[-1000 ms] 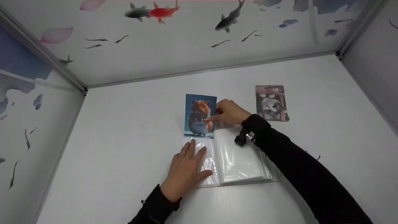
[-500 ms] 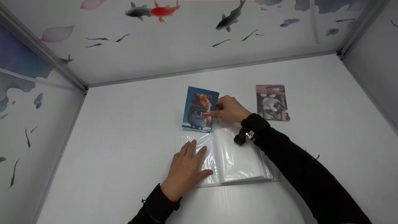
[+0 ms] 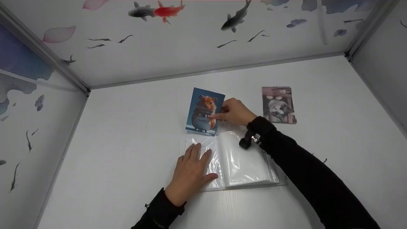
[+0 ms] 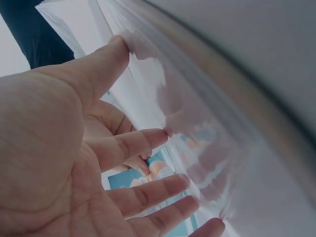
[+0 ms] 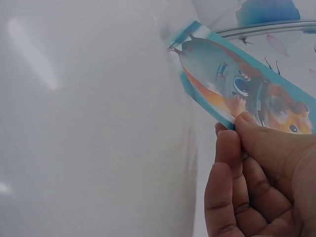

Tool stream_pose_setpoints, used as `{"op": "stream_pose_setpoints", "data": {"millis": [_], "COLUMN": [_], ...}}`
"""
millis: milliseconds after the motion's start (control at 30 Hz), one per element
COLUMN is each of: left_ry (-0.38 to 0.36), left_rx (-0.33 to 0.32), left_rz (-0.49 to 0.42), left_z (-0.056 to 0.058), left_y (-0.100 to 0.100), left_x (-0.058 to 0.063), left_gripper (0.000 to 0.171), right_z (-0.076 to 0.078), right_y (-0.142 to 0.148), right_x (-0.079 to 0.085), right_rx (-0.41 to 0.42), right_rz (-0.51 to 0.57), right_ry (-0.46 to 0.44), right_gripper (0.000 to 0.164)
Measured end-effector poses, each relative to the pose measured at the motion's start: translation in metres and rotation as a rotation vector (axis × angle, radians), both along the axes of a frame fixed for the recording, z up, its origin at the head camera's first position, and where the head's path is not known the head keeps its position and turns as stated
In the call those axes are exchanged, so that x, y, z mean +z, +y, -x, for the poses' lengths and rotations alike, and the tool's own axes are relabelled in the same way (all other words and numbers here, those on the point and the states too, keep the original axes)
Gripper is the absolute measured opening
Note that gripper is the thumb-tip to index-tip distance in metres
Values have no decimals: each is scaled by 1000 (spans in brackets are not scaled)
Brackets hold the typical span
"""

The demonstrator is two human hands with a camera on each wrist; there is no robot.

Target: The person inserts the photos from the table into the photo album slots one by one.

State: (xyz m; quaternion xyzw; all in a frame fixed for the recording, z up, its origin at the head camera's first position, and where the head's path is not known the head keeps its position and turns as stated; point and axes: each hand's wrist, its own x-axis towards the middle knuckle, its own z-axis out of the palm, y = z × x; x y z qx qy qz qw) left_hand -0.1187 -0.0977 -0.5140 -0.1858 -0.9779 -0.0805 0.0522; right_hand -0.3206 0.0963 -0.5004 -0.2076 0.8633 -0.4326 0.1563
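Between thumb and fingers, my right hand (image 3: 237, 112) pinches a blue picture card (image 3: 205, 111) with an orange-and-white hamster on it. The card tilts and its lower edge sits just above the left page of the photo album (image 3: 244, 162). In the right wrist view the thumb presses on the front of the hamster card (image 5: 247, 84) near its edge. My left hand (image 3: 190, 175) lies with spread fingers on the clear sleeve of the album's left page. Its fingertips touch the shiny plastic sleeve (image 4: 148, 74) in the left wrist view.
A second picture card (image 3: 279, 105), showing a grey-and-white cat, lies on the white table (image 3: 127, 133) to the right of the right hand. Printed wall panels (image 3: 190, 54) with fish and petals enclose the table at the back and sides.
My right hand has lifted the hamster card slightly away from the album's left page and tilted it clockwise. Over the last half second it barely moves. My left hand stays in place.
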Motion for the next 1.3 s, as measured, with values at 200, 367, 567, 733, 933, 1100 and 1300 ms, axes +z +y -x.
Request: {"op": "stream_pose_setpoints", "data": {"millis": [200, 367, 567, 733, 933, 1100, 1300], "left_ry": [13, -11, -18, -35, -35, -25, -37], "left_rx": [1, 9, 9, 9, 4, 0, 2], "left_rz": [6, 15, 22, 17, 19, 28, 44], "left_z": [-1, -1, -1, -1, -1, 0, -1], "left_y": [0, 1, 2, 1, 1, 1, 1], "left_x": [0, 1, 2, 3, 2, 2, 2], "left_gripper": [77, 77, 77, 76, 76, 76, 77], "right_z": [-1, -2, -3, -2, 1, 2, 2], "right_y": [-1, -1, -2, 0, 4, 5, 3], "right_x": [0, 0, -1, -2, -4, -4, -4], "right_rx": [-3, -5, 3, 20, 37, 50, 92], "right_rz": [18, 23, -7, -24, -57, -88, -108], "right_ry": [1, 0, 10, -14, -19, -43, -96], "right_gripper": [27, 35, 34, 34, 38, 38, 32]}}
